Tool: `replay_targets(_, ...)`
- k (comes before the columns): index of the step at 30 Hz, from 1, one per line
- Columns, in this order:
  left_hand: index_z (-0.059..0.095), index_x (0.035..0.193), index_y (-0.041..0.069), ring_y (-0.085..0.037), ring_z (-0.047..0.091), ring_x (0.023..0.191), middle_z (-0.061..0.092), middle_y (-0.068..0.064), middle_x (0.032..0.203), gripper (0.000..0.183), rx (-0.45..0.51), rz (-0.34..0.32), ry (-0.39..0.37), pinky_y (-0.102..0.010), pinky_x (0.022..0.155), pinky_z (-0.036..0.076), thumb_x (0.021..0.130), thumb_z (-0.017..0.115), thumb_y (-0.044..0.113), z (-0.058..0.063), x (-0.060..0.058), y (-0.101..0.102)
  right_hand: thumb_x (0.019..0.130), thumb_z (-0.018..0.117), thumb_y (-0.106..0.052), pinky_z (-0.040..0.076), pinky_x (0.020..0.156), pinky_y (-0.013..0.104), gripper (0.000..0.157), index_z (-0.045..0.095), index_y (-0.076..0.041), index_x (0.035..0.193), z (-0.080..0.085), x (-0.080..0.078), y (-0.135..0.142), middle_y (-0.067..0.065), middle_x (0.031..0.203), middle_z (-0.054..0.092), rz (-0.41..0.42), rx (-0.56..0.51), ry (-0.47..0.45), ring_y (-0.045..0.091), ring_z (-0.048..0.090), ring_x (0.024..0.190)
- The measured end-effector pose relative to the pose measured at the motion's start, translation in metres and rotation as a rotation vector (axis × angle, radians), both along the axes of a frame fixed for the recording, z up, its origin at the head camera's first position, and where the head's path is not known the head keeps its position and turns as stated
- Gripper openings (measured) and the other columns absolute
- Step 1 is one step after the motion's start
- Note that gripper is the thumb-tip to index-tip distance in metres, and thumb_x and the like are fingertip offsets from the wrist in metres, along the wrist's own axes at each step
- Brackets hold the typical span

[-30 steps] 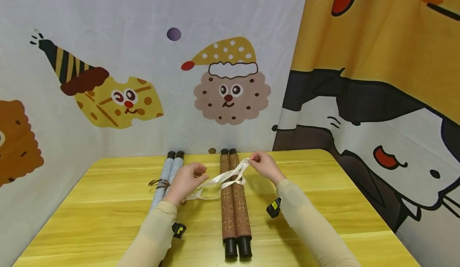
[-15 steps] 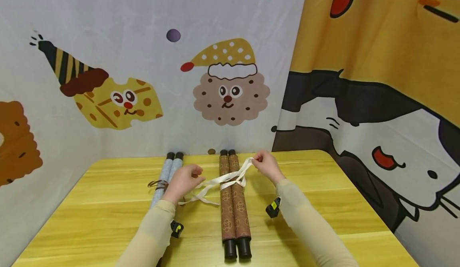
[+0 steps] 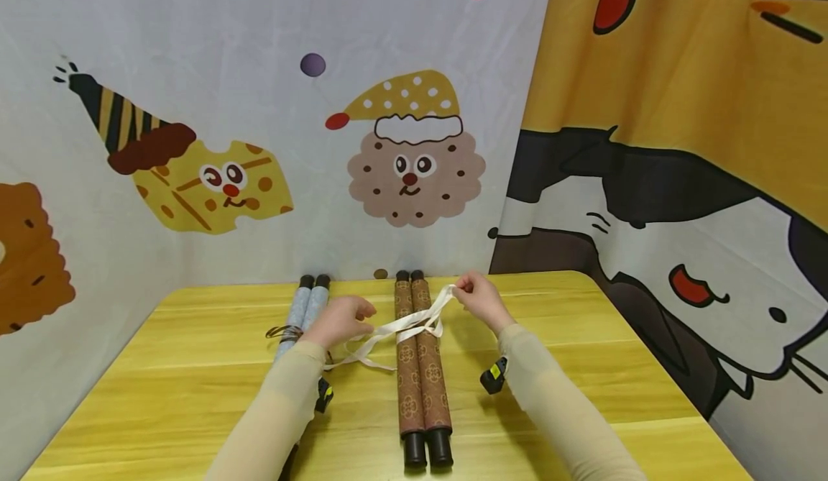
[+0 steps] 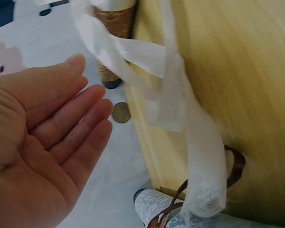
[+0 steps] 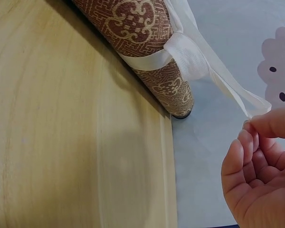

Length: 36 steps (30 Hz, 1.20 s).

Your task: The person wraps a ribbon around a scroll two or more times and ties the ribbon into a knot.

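Observation:
A brown patterned scroll (image 3: 409, 373) with two rollers and black end knobs lies lengthwise on the table, a white ribbon (image 3: 407, 321) wrapped round its upper part. To the right of the scroll, my right hand (image 3: 481, 298) pinches a raised loop of this ribbon between thumb and fingertip; the right wrist view shows the ribbon (image 5: 228, 85) stretched from the scroll to that pinch. My left hand (image 3: 339, 321) hovers left of the scroll. In the left wrist view its palm (image 4: 42, 156) faces up with relaxed fingers, holding nothing, and the ribbon's frayed tail (image 4: 204, 175) hangs beside it.
A pale blue scroll (image 3: 296, 319), tied with a brown ribbon (image 3: 284, 331), lies to the left, partly hidden by the left arm. The wooden table (image 3: 582, 366) ends at a printed curtain (image 3: 259, 251) behind.
The right hand has shifted slightly right, drawing the ribbon loop with it. The ribbon's loose left tails have changed shape and spread lower. The left hand has moved only a little.

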<state>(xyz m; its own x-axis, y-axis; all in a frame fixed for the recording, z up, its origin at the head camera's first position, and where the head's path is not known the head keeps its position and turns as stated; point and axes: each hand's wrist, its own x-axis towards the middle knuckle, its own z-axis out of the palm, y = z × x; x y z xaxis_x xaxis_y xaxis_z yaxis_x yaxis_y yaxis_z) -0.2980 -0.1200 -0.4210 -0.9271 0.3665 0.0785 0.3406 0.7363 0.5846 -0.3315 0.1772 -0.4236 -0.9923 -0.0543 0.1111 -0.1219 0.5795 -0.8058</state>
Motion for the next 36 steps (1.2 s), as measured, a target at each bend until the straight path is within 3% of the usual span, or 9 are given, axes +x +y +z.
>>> replay_targets(6, 0.074, 0.111, 0.003, -0.03, 0.065, 0.103, 0.071, -0.009, 0.108, 0.029, -0.138, -0.067, -0.025, -0.045, 0.089, 0.052, 0.083, 0.073, -0.005, -0.009, -0.008, 0.007, 0.096, 0.064, -0.011, 0.053, 0.066, 0.03, 0.01, 0.059, -0.003, 0.098, -0.002, -0.001, 0.0, 0.009, 0.089, 0.059, -0.003, -0.002, -0.011, 0.019, 0.056, 0.076)
replay_targets(9, 0.076, 0.094, 0.005, -0.026, 0.065, 0.088, 0.071, -0.006, 0.092, 0.022, -0.182, -0.076, -0.021, -0.043, 0.082, 0.053, 0.08, 0.069, -0.011, -0.011, -0.008, 0.009, 0.096, 0.064, -0.011, 0.053, 0.066, 0.031, 0.01, 0.059, -0.003, 0.098, -0.002, -0.001, -0.001, 0.009, 0.089, 0.059, 0.001, -0.007, -0.011, 0.019, 0.056, 0.076)
replay_targets(13, 0.071, 0.074, 0.008, -0.016, 0.052, 0.065, 0.062, 0.001, 0.071, 0.016, -0.202, -0.022, 0.041, -0.035, 0.066, 0.049, 0.085, 0.07, -0.004, -0.012, -0.009, 0.007, 0.096, 0.064, -0.011, 0.053, 0.065, 0.031, 0.01, 0.06, -0.002, 0.098, -0.002, -0.001, -0.001, 0.009, 0.088, 0.059, 0.012, -0.011, -0.007, 0.019, 0.056, 0.075)
replay_targets(16, 0.073, 0.079, 0.009, -0.015, 0.056, 0.067, 0.066, 0.001, 0.076, 0.011, -0.148, 0.056, 0.078, -0.036, 0.066, 0.051, 0.089, 0.071, 0.005, -0.008, -0.01, 0.002, 0.096, 0.064, -0.01, 0.053, 0.065, 0.031, 0.009, 0.059, -0.002, 0.098, -0.002, -0.001, -0.001, 0.009, 0.087, 0.059, 0.018, -0.012, -0.002, 0.019, 0.055, 0.074)
replay_targets(22, 0.074, 0.089, 0.006, -0.025, 0.066, 0.077, 0.07, -0.007, 0.086, 0.005, -0.009, 0.123, 0.157, -0.044, 0.072, 0.054, 0.091, 0.07, 0.007, 0.021, -0.011, -0.013, 0.097, 0.063, -0.012, 0.053, 0.066, 0.031, 0.01, 0.06, -0.003, 0.098, -0.002, -0.001, 0.001, 0.009, 0.088, 0.059, 0.026, 0.006, -0.003, 0.019, 0.056, 0.075)
replay_targets(26, 0.074, 0.093, 0.006, -0.025, 0.065, 0.077, 0.071, -0.008, 0.089, 0.008, -0.003, 0.155, 0.227, -0.044, 0.07, 0.054, 0.093, 0.066, 0.007, 0.041, -0.009, -0.017, 0.096, 0.063, -0.011, 0.053, 0.066, 0.031, 0.009, 0.06, -0.003, 0.097, -0.002, 0.0, 0.001, 0.009, 0.088, 0.059, 0.034, -0.002, -0.005, 0.019, 0.056, 0.076)
replay_targets(32, 0.075, 0.099, 0.006, -0.024, 0.065, 0.075, 0.072, -0.01, 0.093, 0.014, -0.037, 0.12, 0.395, -0.041, 0.068, 0.053, 0.096, 0.061, 0.005, 0.065, -0.01, -0.012, 0.097, 0.063, -0.011, 0.053, 0.066, 0.031, 0.009, 0.059, -0.003, 0.098, -0.004, 0.001, 0.001, 0.008, 0.087, 0.059, 0.037, -0.015, -0.023, 0.019, 0.056, 0.075)
replay_targets(36, 0.075, 0.1, 0.005, -0.025, 0.067, 0.079, 0.073, -0.01, 0.094, 0.015, -0.031, 0.083, 0.453, -0.041, 0.069, 0.054, 0.096, 0.061, 0.003, 0.081, -0.009, -0.004, 0.097, 0.063, -0.012, 0.053, 0.066, 0.031, 0.009, 0.059, -0.003, 0.098, -0.003, 0.001, 0.001, 0.009, 0.088, 0.059, 0.028, -0.013, -0.02, 0.019, 0.056, 0.076)
